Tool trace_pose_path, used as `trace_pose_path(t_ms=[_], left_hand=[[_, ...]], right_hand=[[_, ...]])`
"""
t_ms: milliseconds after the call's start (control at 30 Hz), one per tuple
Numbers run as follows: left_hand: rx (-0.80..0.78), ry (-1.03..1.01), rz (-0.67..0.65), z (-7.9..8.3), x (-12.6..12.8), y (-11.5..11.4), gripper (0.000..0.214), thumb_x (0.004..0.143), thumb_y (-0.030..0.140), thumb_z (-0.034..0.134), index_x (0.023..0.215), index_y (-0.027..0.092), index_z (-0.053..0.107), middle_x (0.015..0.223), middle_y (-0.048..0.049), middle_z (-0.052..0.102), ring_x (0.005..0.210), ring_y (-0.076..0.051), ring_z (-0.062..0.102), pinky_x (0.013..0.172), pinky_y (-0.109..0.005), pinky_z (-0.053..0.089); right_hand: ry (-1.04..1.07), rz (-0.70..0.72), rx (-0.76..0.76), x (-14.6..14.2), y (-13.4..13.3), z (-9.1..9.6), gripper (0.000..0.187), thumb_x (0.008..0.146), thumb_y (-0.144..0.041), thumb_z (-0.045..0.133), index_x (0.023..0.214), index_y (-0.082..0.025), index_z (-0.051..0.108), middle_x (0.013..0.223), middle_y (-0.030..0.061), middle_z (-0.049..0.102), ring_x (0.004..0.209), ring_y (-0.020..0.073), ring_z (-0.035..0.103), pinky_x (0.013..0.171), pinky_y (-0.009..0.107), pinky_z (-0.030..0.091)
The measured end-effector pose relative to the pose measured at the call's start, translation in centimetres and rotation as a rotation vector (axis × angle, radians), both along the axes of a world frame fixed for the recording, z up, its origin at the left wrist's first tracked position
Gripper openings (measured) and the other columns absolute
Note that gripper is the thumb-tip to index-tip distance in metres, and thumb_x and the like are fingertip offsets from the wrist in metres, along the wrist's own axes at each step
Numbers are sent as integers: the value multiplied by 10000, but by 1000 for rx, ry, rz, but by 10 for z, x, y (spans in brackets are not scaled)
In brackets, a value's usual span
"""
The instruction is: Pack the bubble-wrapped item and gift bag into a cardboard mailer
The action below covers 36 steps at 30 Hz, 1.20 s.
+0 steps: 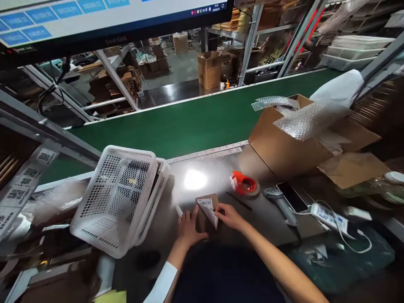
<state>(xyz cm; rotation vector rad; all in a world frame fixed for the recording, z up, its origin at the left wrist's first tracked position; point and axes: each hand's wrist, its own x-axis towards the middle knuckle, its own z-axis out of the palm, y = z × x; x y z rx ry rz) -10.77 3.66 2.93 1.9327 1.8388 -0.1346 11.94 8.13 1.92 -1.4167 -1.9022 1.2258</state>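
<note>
A small brown cardboard box (200,221) sits at the near edge of the metal bench. On it is a white printed label (206,204) with a barcode; one side is folded over, showing its pale back. My right hand (230,216) pinches the label's right corner between thumb and fingers. Spread at the box's left side, my left hand (188,230) rests against it with thumb and fingers apart. A thin white strip (179,210) lies by the left fingertips. Beyond my right hand are a red tape dispenser (243,184) and a dark thin stick (239,200).
Stacked white perforated baskets (113,202) stand left. A large open carton (284,143) with bubble wrap (303,120) is at right. Nearby lie a barcode scanner (280,206), a phone (293,197) and a cabled power strip (330,219). A green conveyor belt (189,122) runs behind; a monitor (113,21) hangs above.
</note>
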Motion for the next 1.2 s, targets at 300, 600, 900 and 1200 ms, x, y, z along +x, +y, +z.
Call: trace_pose_path(t_ms=[300,600,900,1200], left_hand=[[-18,-8,7,0,3,1,1210,660,619,808,1658,241,238,1505,-229,513,1424,-455,450,1165,-583,312],[-2,20,-39,4,5,5,1216,650,610,828,1655,239,253,1456,-223,552,1365,-445,503,1160,-591,328],[-3,43,-36,7,7,7,1229,619,650,843,1645,262,288,1478,-226,545,1383,-461,487,1144,-588,341],[25,47,-83,7,5,8,1141,650,578,855,1609,179,382,1390,-234,583,1295,-450,539,1098,-551,386]], right_hand=[[-117,38,19,14,26,9,122,873,-256,587,797,-197,661,803,27,708,760,190,601,694,304,402],[-266,242,18,31,75,49,86,820,-113,704,767,-179,707,719,-14,658,675,135,537,643,273,346],[-380,395,-76,25,121,69,226,880,-209,768,697,-163,643,632,-73,599,593,105,540,639,261,467],[-471,405,-198,13,152,86,299,989,-285,666,733,-131,646,611,-96,543,499,43,472,579,206,449]])
